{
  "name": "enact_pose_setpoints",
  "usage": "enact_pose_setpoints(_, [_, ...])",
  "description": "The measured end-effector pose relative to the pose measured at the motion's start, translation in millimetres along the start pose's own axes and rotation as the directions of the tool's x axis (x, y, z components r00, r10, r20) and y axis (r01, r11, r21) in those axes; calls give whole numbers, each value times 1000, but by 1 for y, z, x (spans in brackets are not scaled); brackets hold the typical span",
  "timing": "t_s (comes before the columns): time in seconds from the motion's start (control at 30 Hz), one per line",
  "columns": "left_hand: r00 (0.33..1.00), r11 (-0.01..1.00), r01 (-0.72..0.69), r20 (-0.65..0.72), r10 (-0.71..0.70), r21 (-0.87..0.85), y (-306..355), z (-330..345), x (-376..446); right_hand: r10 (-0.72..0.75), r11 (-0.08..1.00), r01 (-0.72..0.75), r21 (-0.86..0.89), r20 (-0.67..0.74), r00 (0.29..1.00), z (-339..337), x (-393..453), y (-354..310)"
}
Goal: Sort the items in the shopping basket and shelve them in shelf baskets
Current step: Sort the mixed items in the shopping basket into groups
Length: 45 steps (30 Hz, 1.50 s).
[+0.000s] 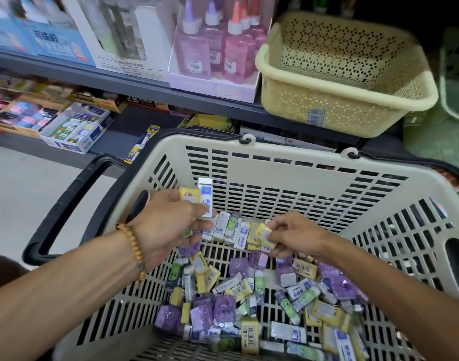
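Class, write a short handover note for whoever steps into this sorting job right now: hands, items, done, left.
Left hand holds a small stack of erasers, white and yellow, above the shopping basket.
Right hand pinches one yellow eraser over the pile.
Cream shelf basket on the shelf shows nothing inside.
Done: a few picked out.
Left: most packets, purple, green, yellow and white, remain loose in the shopping basket; sort and shelve them.

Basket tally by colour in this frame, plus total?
cream shelf basket: 1
green shelf basket, cut off by the right edge: 1
off-white shopping basket, black handles: 1
Total: 3
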<state>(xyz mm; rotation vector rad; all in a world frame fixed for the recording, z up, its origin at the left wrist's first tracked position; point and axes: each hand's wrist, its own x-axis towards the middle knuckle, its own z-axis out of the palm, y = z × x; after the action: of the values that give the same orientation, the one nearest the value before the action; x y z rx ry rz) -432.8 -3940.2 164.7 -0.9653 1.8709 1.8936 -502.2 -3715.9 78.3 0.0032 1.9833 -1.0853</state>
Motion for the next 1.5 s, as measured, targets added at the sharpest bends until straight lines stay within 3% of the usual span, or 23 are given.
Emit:
enact_pose_setpoints(0.13, [1000,998,-5,27,4,56,0,1,2,15,999,-17,-38,-63,998,3,15,1])
enact_pose_setpoints(0.27, [998,995,-30,54,25,100,2,4,4,31,994,-24,105,-62,998,6,24,0])
enact_pose_setpoints(0.37, [996,991,-35,89,23,130,3,7,6,38,992,-33,119,-39,999,12,31,-4])
enact_pose_setpoints(0.47, [994,987,-24,113,6,158,4,8,7,40,980,-17,197,-113,993,21,37,-9])
enact_pose_setpoints(0.6, [993,979,-8,119,-16,201,4,8,7,-76,994,91,67,-206,976,24,23,-15])
enact_pose_setpoints(0.63, [992,977,-6,121,-21,212,4,8,7,-123,987,141,77,-203,971,24,17,-18])
enact_pose_setpoints(0.73, [989,969,-4,145,-33,247,3,10,8,-226,915,239,326,-77,971,27,1,-32])
enact_pose_setpoints(0.83, [982,959,7,180,-60,282,0,12,8,-309,884,283,372,10,951,27,-2,-42])
enact_pose_setpoints(0.93, [990,979,56,119,-80,194,-1,14,12,-231,894,224,388,-29,972,12,0,-34])
enact_pose_setpoints(1.1, [988,988,103,104,-114,111,4,15,14,9,991,17,134,-186,983,-3,11,2])
enact_pose_setpoints(1.23, [978,981,143,131,-161,133,4,18,11,73,973,-33,229,-171,982,8,20,4])
enact_pose_setpoints(1.37, [962,970,151,197,-188,188,5,19,9,-60,995,75,66,-210,976,9,11,-5])
enact_pose_setpoints(1.5, [944,948,74,285,-166,309,5,18,9,-239,936,256,244,-95,966,14,-12,-32])
